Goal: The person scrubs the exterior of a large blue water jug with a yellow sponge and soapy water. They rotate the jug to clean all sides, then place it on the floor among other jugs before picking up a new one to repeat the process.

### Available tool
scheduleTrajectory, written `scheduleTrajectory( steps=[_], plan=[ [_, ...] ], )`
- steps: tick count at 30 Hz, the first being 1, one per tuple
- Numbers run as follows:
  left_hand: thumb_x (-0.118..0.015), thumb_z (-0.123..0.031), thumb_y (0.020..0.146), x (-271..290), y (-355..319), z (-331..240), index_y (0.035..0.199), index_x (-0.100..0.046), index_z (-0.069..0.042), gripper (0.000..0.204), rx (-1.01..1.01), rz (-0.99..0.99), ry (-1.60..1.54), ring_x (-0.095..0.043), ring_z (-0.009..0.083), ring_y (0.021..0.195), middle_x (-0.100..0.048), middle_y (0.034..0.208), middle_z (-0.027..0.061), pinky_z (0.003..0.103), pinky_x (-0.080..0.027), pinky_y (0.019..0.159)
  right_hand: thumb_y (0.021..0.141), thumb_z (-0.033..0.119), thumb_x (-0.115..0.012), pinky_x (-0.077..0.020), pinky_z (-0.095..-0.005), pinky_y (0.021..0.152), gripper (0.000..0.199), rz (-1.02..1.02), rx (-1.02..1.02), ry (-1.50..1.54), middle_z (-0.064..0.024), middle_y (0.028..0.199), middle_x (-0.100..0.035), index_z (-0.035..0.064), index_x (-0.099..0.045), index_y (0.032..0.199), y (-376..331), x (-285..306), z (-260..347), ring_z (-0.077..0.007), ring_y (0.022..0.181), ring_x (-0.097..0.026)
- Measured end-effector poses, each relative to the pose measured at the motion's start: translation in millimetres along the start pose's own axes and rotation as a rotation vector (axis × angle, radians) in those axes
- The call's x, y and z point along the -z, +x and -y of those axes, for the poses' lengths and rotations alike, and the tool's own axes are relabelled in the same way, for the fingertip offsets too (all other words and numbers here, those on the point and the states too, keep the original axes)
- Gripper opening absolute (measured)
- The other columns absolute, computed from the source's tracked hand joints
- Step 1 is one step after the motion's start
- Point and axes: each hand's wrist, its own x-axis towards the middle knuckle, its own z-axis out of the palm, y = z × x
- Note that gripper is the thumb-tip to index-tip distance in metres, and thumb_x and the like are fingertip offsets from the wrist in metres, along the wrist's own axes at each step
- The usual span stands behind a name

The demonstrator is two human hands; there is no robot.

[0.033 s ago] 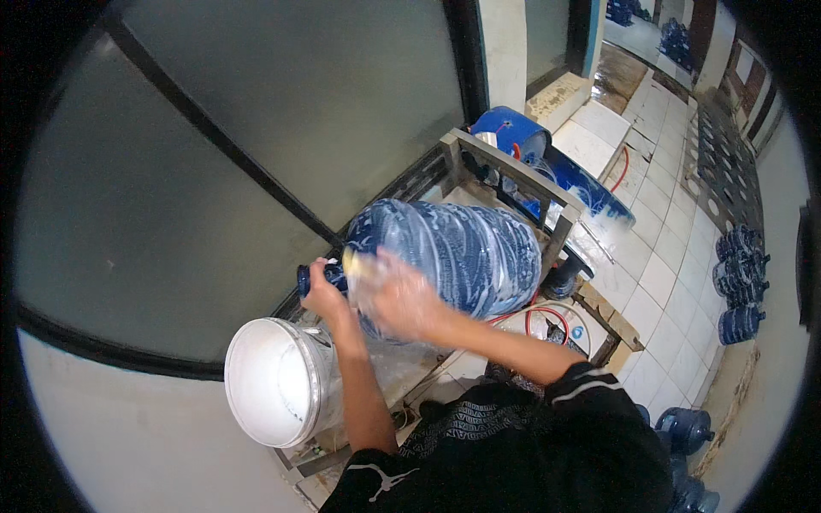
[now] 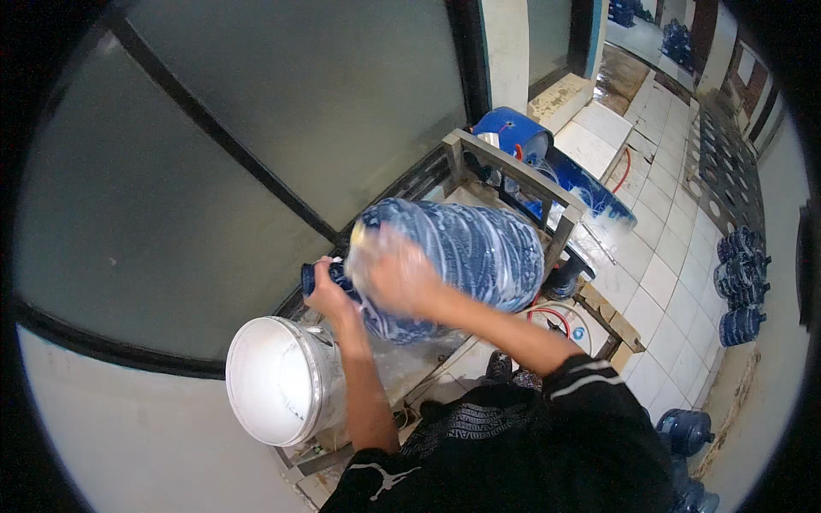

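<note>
A large blue water jug point(image 2: 479, 248), streaked with white suds, lies on its side with its neck pointing left. My left hand point(image 2: 328, 291) is closed round the neck, near the dark mouth point(image 2: 309, 279). Pressed to the jug's shoulder is my right hand point(image 2: 395, 272), smeared by motion and foamy. A bit of yellow sponge point(image 2: 358, 232) shows at its fingertips; the hand hides the rest. Just left of my left forearm stands a white bucket point(image 2: 272, 380), with whitish contents that I cannot make out.
A metal frame point(image 2: 517, 171) borders the jug's far side. Beyond it are a cut blue drum point(image 2: 513, 128) and a blue trough point(image 2: 590, 184). Red hose point(image 2: 552, 318) lies below the jug's base. More jugs point(image 2: 741, 282) stand along the right wall; frosted panes point(image 2: 282, 103) rise at left.
My right hand has shifted slightly up and to the right over the jug's shoulder. My left hand keeps its hold on the neck, and the jug stays almost in place.
</note>
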Motion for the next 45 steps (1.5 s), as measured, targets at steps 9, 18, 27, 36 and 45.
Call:
scheduleTrajectory(
  steps=[9,18,27,36,45],
  plan=[
    [-0.071,-0.014,0.071,-12.3,0.5,-8.8,0.066,-0.065,0.008,0.023,-0.031,-0.188,0.253,-0.056,0.0168,0.057,-0.063,0.067,0.0064,0.033,-0.046,0.056,0.081,0.023,-0.053,-0.0319,-0.0477,0.107,0.042,-0.264,0.06,0.001,-0.0252,0.122,-0.056,-0.0015,-0.062,0.114,-13.6,-43.2,25.0,-0.0371,0.126,-0.045],
    [-0.065,-0.019,0.077,21.9,6.6,3.4,0.076,-0.064,0.001,0.02,0.2,-0.081,-0.157,-0.06,0.0186,0.068,-0.061,0.075,0.0054,0.033,-0.049,0.066,0.09,0.03,-0.05,-0.0255,-0.0511,0.109,0.053,-0.481,-0.852,0.018,-0.0222,0.143,-0.039,-0.0032,-0.047,0.131,-103.7,-52.3,-79.4,-0.0387,0.136,-0.031],
    [-0.06,-0.024,0.079,62.2,48.6,35.1,0.079,-0.061,-0.005,0.019,0.229,-0.092,-0.13,-0.06,0.0204,0.07,-0.06,0.077,0.005,0.033,-0.049,0.068,0.089,0.04,-0.051,-0.0306,-0.051,0.101,0.052,-0.817,-0.602,0.04,-0.0248,0.126,-0.049,-0.003,-0.053,0.119,-199.9,-141.8,-85.2,-0.0421,0.118,-0.044],
    [-0.057,-0.029,0.078,99.2,60.9,56.2,0.08,-0.057,-0.011,0.019,0.282,0.001,-0.164,-0.061,0.0231,0.078,-0.062,0.081,0.0052,0.038,-0.05,0.075,0.094,0.029,-0.045,-0.0367,-0.0414,0.101,0.049,-0.552,-1.037,0.5,-0.0259,0.129,-0.052,-0.0057,-0.047,0.129,-143.0,-55.4,-201.7,-0.0384,0.119,-0.049],
    [-0.058,-0.032,0.074,105.3,91.8,62.4,0.095,-0.058,-0.005,0.035,0.222,-0.034,-0.033,-0.059,0.0277,0.089,-0.06,0.094,0.0095,0.041,-0.047,0.086,0.102,0.036,-0.031,-0.032,-0.0336,0.106,0.053,-0.685,-1.185,1.674,-0.0148,0.133,-0.052,-0.0048,-0.047,0.133,-279.5,-197.9,-162.7,-0.0214,0.122,-0.047]
  ],
)
